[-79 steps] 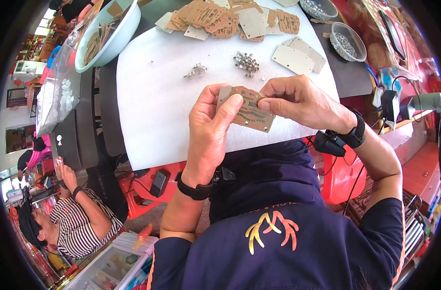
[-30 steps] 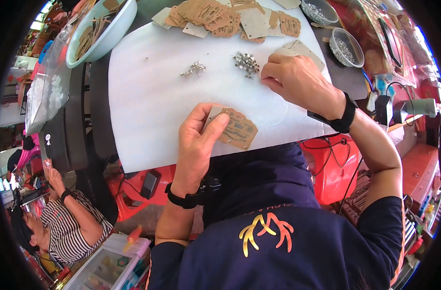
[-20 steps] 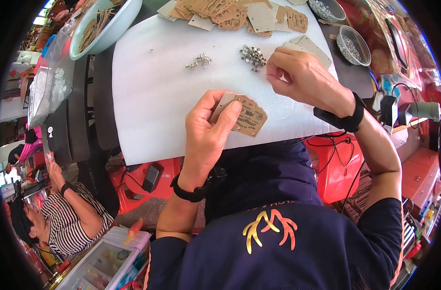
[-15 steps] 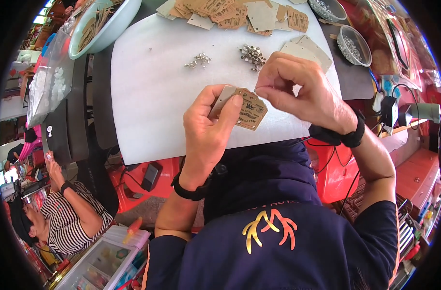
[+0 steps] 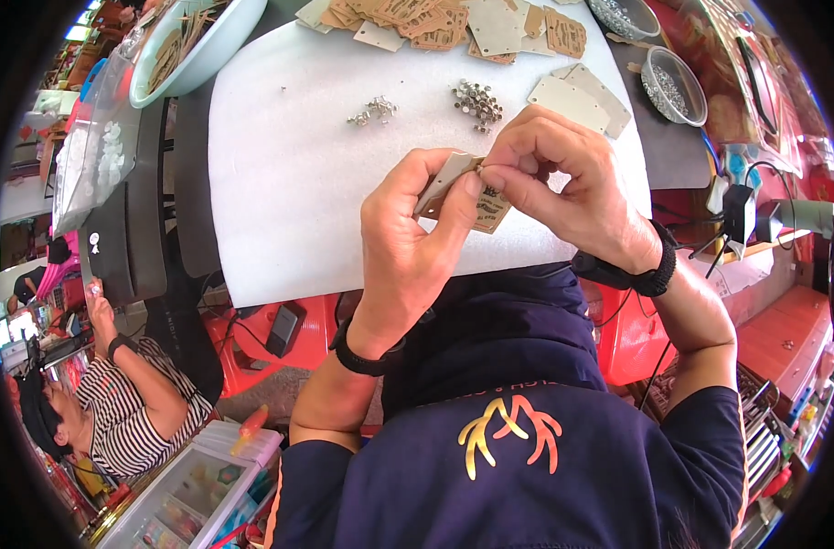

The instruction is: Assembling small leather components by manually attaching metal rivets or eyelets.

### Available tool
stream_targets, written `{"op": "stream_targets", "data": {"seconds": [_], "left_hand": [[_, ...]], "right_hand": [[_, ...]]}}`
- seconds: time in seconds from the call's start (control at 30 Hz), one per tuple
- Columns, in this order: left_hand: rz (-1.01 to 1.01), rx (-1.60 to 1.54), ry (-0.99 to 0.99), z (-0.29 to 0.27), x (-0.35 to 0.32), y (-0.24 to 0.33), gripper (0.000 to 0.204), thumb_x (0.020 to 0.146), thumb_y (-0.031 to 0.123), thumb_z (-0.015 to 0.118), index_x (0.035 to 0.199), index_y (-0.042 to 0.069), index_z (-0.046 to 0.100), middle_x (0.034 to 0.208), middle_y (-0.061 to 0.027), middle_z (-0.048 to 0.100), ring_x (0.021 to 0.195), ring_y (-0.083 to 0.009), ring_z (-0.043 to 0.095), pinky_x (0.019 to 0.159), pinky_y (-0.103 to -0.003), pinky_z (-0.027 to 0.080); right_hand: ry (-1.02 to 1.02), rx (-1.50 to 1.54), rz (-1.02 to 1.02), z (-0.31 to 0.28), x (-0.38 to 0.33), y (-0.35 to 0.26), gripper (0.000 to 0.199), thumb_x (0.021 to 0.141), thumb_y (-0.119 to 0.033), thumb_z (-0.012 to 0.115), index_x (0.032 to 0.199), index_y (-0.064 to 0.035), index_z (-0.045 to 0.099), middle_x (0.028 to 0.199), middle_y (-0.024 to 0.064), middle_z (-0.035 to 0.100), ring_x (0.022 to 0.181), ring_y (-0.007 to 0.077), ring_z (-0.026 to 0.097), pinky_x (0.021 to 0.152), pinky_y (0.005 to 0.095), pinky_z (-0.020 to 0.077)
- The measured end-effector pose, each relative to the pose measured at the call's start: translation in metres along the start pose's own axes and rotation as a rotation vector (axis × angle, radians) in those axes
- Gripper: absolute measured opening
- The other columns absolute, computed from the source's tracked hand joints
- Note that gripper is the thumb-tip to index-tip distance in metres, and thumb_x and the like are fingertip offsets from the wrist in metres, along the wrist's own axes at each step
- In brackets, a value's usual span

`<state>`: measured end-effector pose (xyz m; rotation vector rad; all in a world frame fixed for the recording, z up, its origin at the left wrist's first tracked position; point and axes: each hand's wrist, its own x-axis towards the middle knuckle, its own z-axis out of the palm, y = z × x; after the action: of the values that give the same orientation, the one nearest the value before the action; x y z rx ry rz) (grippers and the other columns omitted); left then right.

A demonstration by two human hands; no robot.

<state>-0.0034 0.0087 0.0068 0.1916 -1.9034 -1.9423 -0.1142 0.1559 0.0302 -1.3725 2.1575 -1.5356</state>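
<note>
Between thumb and fingers, my left hand [image 5: 408, 238] grips a brown printed cardboard tag [image 5: 492, 214] together with a grey card [image 5: 446, 176]. My right hand [image 5: 568, 178] is pinched at the tag's upper edge, thumb and forefinger closed; whatever small piece they hold is hidden. Beyond the hands, two small heaps of silver metal studs lie on the white foam sheet [image 5: 280, 183]: a smaller heap [image 5: 375, 112] to the left and a denser heap [image 5: 477, 104] to the right. A few grey cards [image 5: 572, 101] rest just past my right hand.
Brown tags and grey cards form a pile [image 5: 426, 23] at the far edge. Clear bowls of small metal pieces [image 5: 673, 85] stand at the far right. A pale blue basin [image 5: 197, 55] is at far left. Another person [image 5: 133, 403] sits on the left.
My right hand has come down and left until its fingertips meet the tag's edge. My left hand has shifted slightly right with the tag and card, tilting them.
</note>
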Motion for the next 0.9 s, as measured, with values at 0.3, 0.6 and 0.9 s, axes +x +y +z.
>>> {"op": "stream_targets", "data": {"seconds": [0.3,0.6,0.9], "left_hand": [[0.094,0.177,-0.012,-0.001,0.002,0.006,0.008,0.093,0.004,0.063,0.099,-0.001,0.061,0.081,-0.0070,0.064,0.070,-0.0106,0.061,0.062,-0.025,0.049],[0.115,0.261,-0.025,-0.003,0.000,0.005,0.010,0.091,0.002,0.065,0.100,-0.001,0.061,0.084,-0.0102,0.067,0.073,-0.0140,0.065,0.066,-0.027,0.051],[0.096,0.158,-0.013,-0.005,-0.001,0.002,0.011,0.090,0.003,0.067,0.097,-0.001,0.061,0.082,-0.0084,0.067,0.073,-0.0129,0.064,0.067,-0.026,0.050]], "right_hand": [[-0.003,0.027,0.109,0.001,0.001,-0.004,0.012,0.084,-0.011,0.073,0.089,-0.0042,0.065,0.078,0.0053,0.060,0.061,0.0138,0.055,0.054,0.0272,0.0451],[0.016,-0.188,-0.206,-0.004,0.005,0.003,0.019,0.081,-0.011,0.074,0.096,-0.0034,0.067,0.083,0.0061,0.063,0.080,0.0207,0.062,0.066,0.0318,0.0499],[-0.071,-0.055,-0.042,-0.007,0.005,0.006,0.014,0.079,-0.010,0.071,0.089,-0.0022,0.063,0.076,0.0070,0.060,0.071,0.0187,0.059,0.066,0.0311,0.0487]]}}
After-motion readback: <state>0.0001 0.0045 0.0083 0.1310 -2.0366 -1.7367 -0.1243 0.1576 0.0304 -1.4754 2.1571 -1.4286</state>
